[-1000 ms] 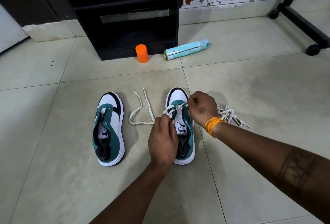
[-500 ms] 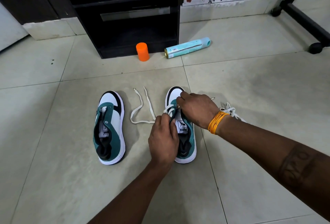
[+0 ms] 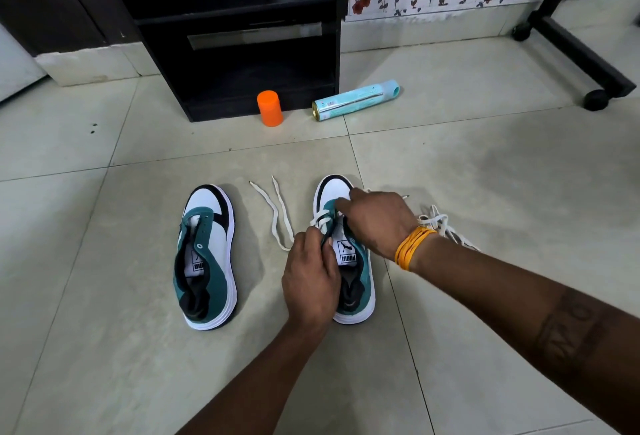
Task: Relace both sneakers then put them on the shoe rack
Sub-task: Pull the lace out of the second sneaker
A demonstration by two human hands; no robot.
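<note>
Risk first: lacing has only reached the lowest eyelets of the right-hand sneaker (image 3: 346, 254), center frame, so a skipped eyelet or uneven ends now would probably mean unthreading later. Left hand (image 3: 310, 282) sits over that shoe's left flank, fingers curled and pinching what looks like the eyelet flap or the lace (image 3: 320, 221) at that edge; I can't tell which. Right hand (image 3: 375, 223) reaches across the toe end, fingers bent down onto the laced rows; whether they actually pinch the lace is hidden under the knuckles. If the left pinch slips, the flap likely springs back and the threaded end could pull out. The lace's free tail (image 3: 277, 212) trails on the tile between the two shoes, loose, so a wrist sweep could drag it, or snag it under the sole. Second sneaker (image 3: 206, 258), left of center, has no lace in it at all. A tangled second lace (image 3: 440, 226) lies just behind the right wrist, half covered by the forearm and an orange wristband (image 3: 410, 247); knots in that pile would cost time. Hidden: the active eyelets, both lace tips at the shoe, most of the tongue. Rack: the black shelf unit (image 3: 242, 63) at upper center is my guess, not certain. An orange cap (image 3: 269, 107) and a spray can (image 3: 356, 100) sit at its foot and could get in the way of placing shoes there.
</note>
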